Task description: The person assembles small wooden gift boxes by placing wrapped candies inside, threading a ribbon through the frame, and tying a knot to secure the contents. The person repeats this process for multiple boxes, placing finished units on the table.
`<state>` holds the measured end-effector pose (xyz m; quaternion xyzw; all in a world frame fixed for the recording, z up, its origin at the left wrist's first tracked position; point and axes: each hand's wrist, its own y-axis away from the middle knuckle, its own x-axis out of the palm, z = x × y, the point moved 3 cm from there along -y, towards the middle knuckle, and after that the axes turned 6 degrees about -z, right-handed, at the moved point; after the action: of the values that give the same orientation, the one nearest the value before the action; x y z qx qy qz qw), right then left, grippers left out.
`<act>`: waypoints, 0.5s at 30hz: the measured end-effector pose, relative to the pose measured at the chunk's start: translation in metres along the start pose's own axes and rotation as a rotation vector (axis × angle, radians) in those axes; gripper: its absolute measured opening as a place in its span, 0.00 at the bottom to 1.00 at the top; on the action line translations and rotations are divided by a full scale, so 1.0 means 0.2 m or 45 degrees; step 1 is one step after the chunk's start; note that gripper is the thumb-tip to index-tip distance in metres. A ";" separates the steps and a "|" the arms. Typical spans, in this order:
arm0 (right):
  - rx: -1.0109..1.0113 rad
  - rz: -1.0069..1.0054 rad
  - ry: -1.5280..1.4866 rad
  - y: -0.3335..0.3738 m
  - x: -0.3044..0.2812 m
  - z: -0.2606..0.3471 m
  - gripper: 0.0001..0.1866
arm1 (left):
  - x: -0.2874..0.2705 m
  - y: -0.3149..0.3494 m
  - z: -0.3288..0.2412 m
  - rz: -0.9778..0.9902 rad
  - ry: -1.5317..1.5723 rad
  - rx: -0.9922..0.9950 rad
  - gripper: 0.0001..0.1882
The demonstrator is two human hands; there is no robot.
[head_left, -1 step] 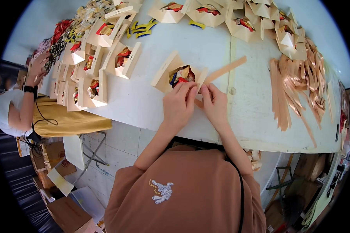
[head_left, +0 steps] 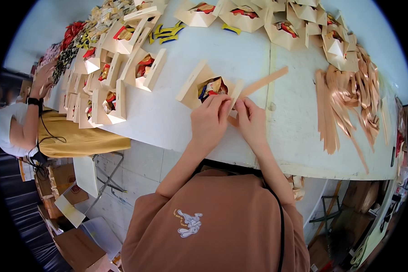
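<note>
In front of me on the table stands an open cream paper box (head_left: 192,87), its flaps raised. Wrapped sweets (head_left: 214,86) in red, gold and dark wrappers fill it. My left hand (head_left: 208,120) is closed on the box's right-hand flap, fingertips at the edge. Pinched close beside it, my right hand (head_left: 251,121) grips a copper-coloured ribbon (head_left: 268,80) at that flap. One length of the ribbon stretches out to the upper right, and a short piece shows below, between my hands. Fingers hide the exact spot where ribbon and flap meet.
Filled boxes (head_left: 109,105) crowd the left, more (head_left: 245,17) the far edge. Yellow-and-blue packets (head_left: 167,31) lie between. Ribbons (head_left: 333,106) are heaped at right. Another person (head_left: 20,129) works at far left, near piles of sweets (head_left: 109,20). A folding chair (head_left: 87,174) stands on the floor.
</note>
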<state>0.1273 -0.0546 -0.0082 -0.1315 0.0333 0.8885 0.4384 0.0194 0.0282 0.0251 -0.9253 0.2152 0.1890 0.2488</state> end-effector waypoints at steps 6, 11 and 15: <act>-0.002 0.083 0.305 -0.09 -0.03 0.04 0.22 | 0.03 -0.03 -0.02 0.077 -0.332 0.132 0.03; -0.106 0.070 0.545 -0.17 -0.16 0.06 0.21 | -0.24 -0.15 0.00 -0.314 -0.403 0.057 0.05; -0.267 0.044 0.847 -0.23 -0.31 0.19 0.20 | -0.40 -0.19 0.13 -0.221 -0.133 -0.231 0.03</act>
<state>0.1914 -0.0668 0.0467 -0.4575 0.0852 0.8029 0.3727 -0.0338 0.0964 0.0556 -0.9480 0.1031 0.2332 0.1904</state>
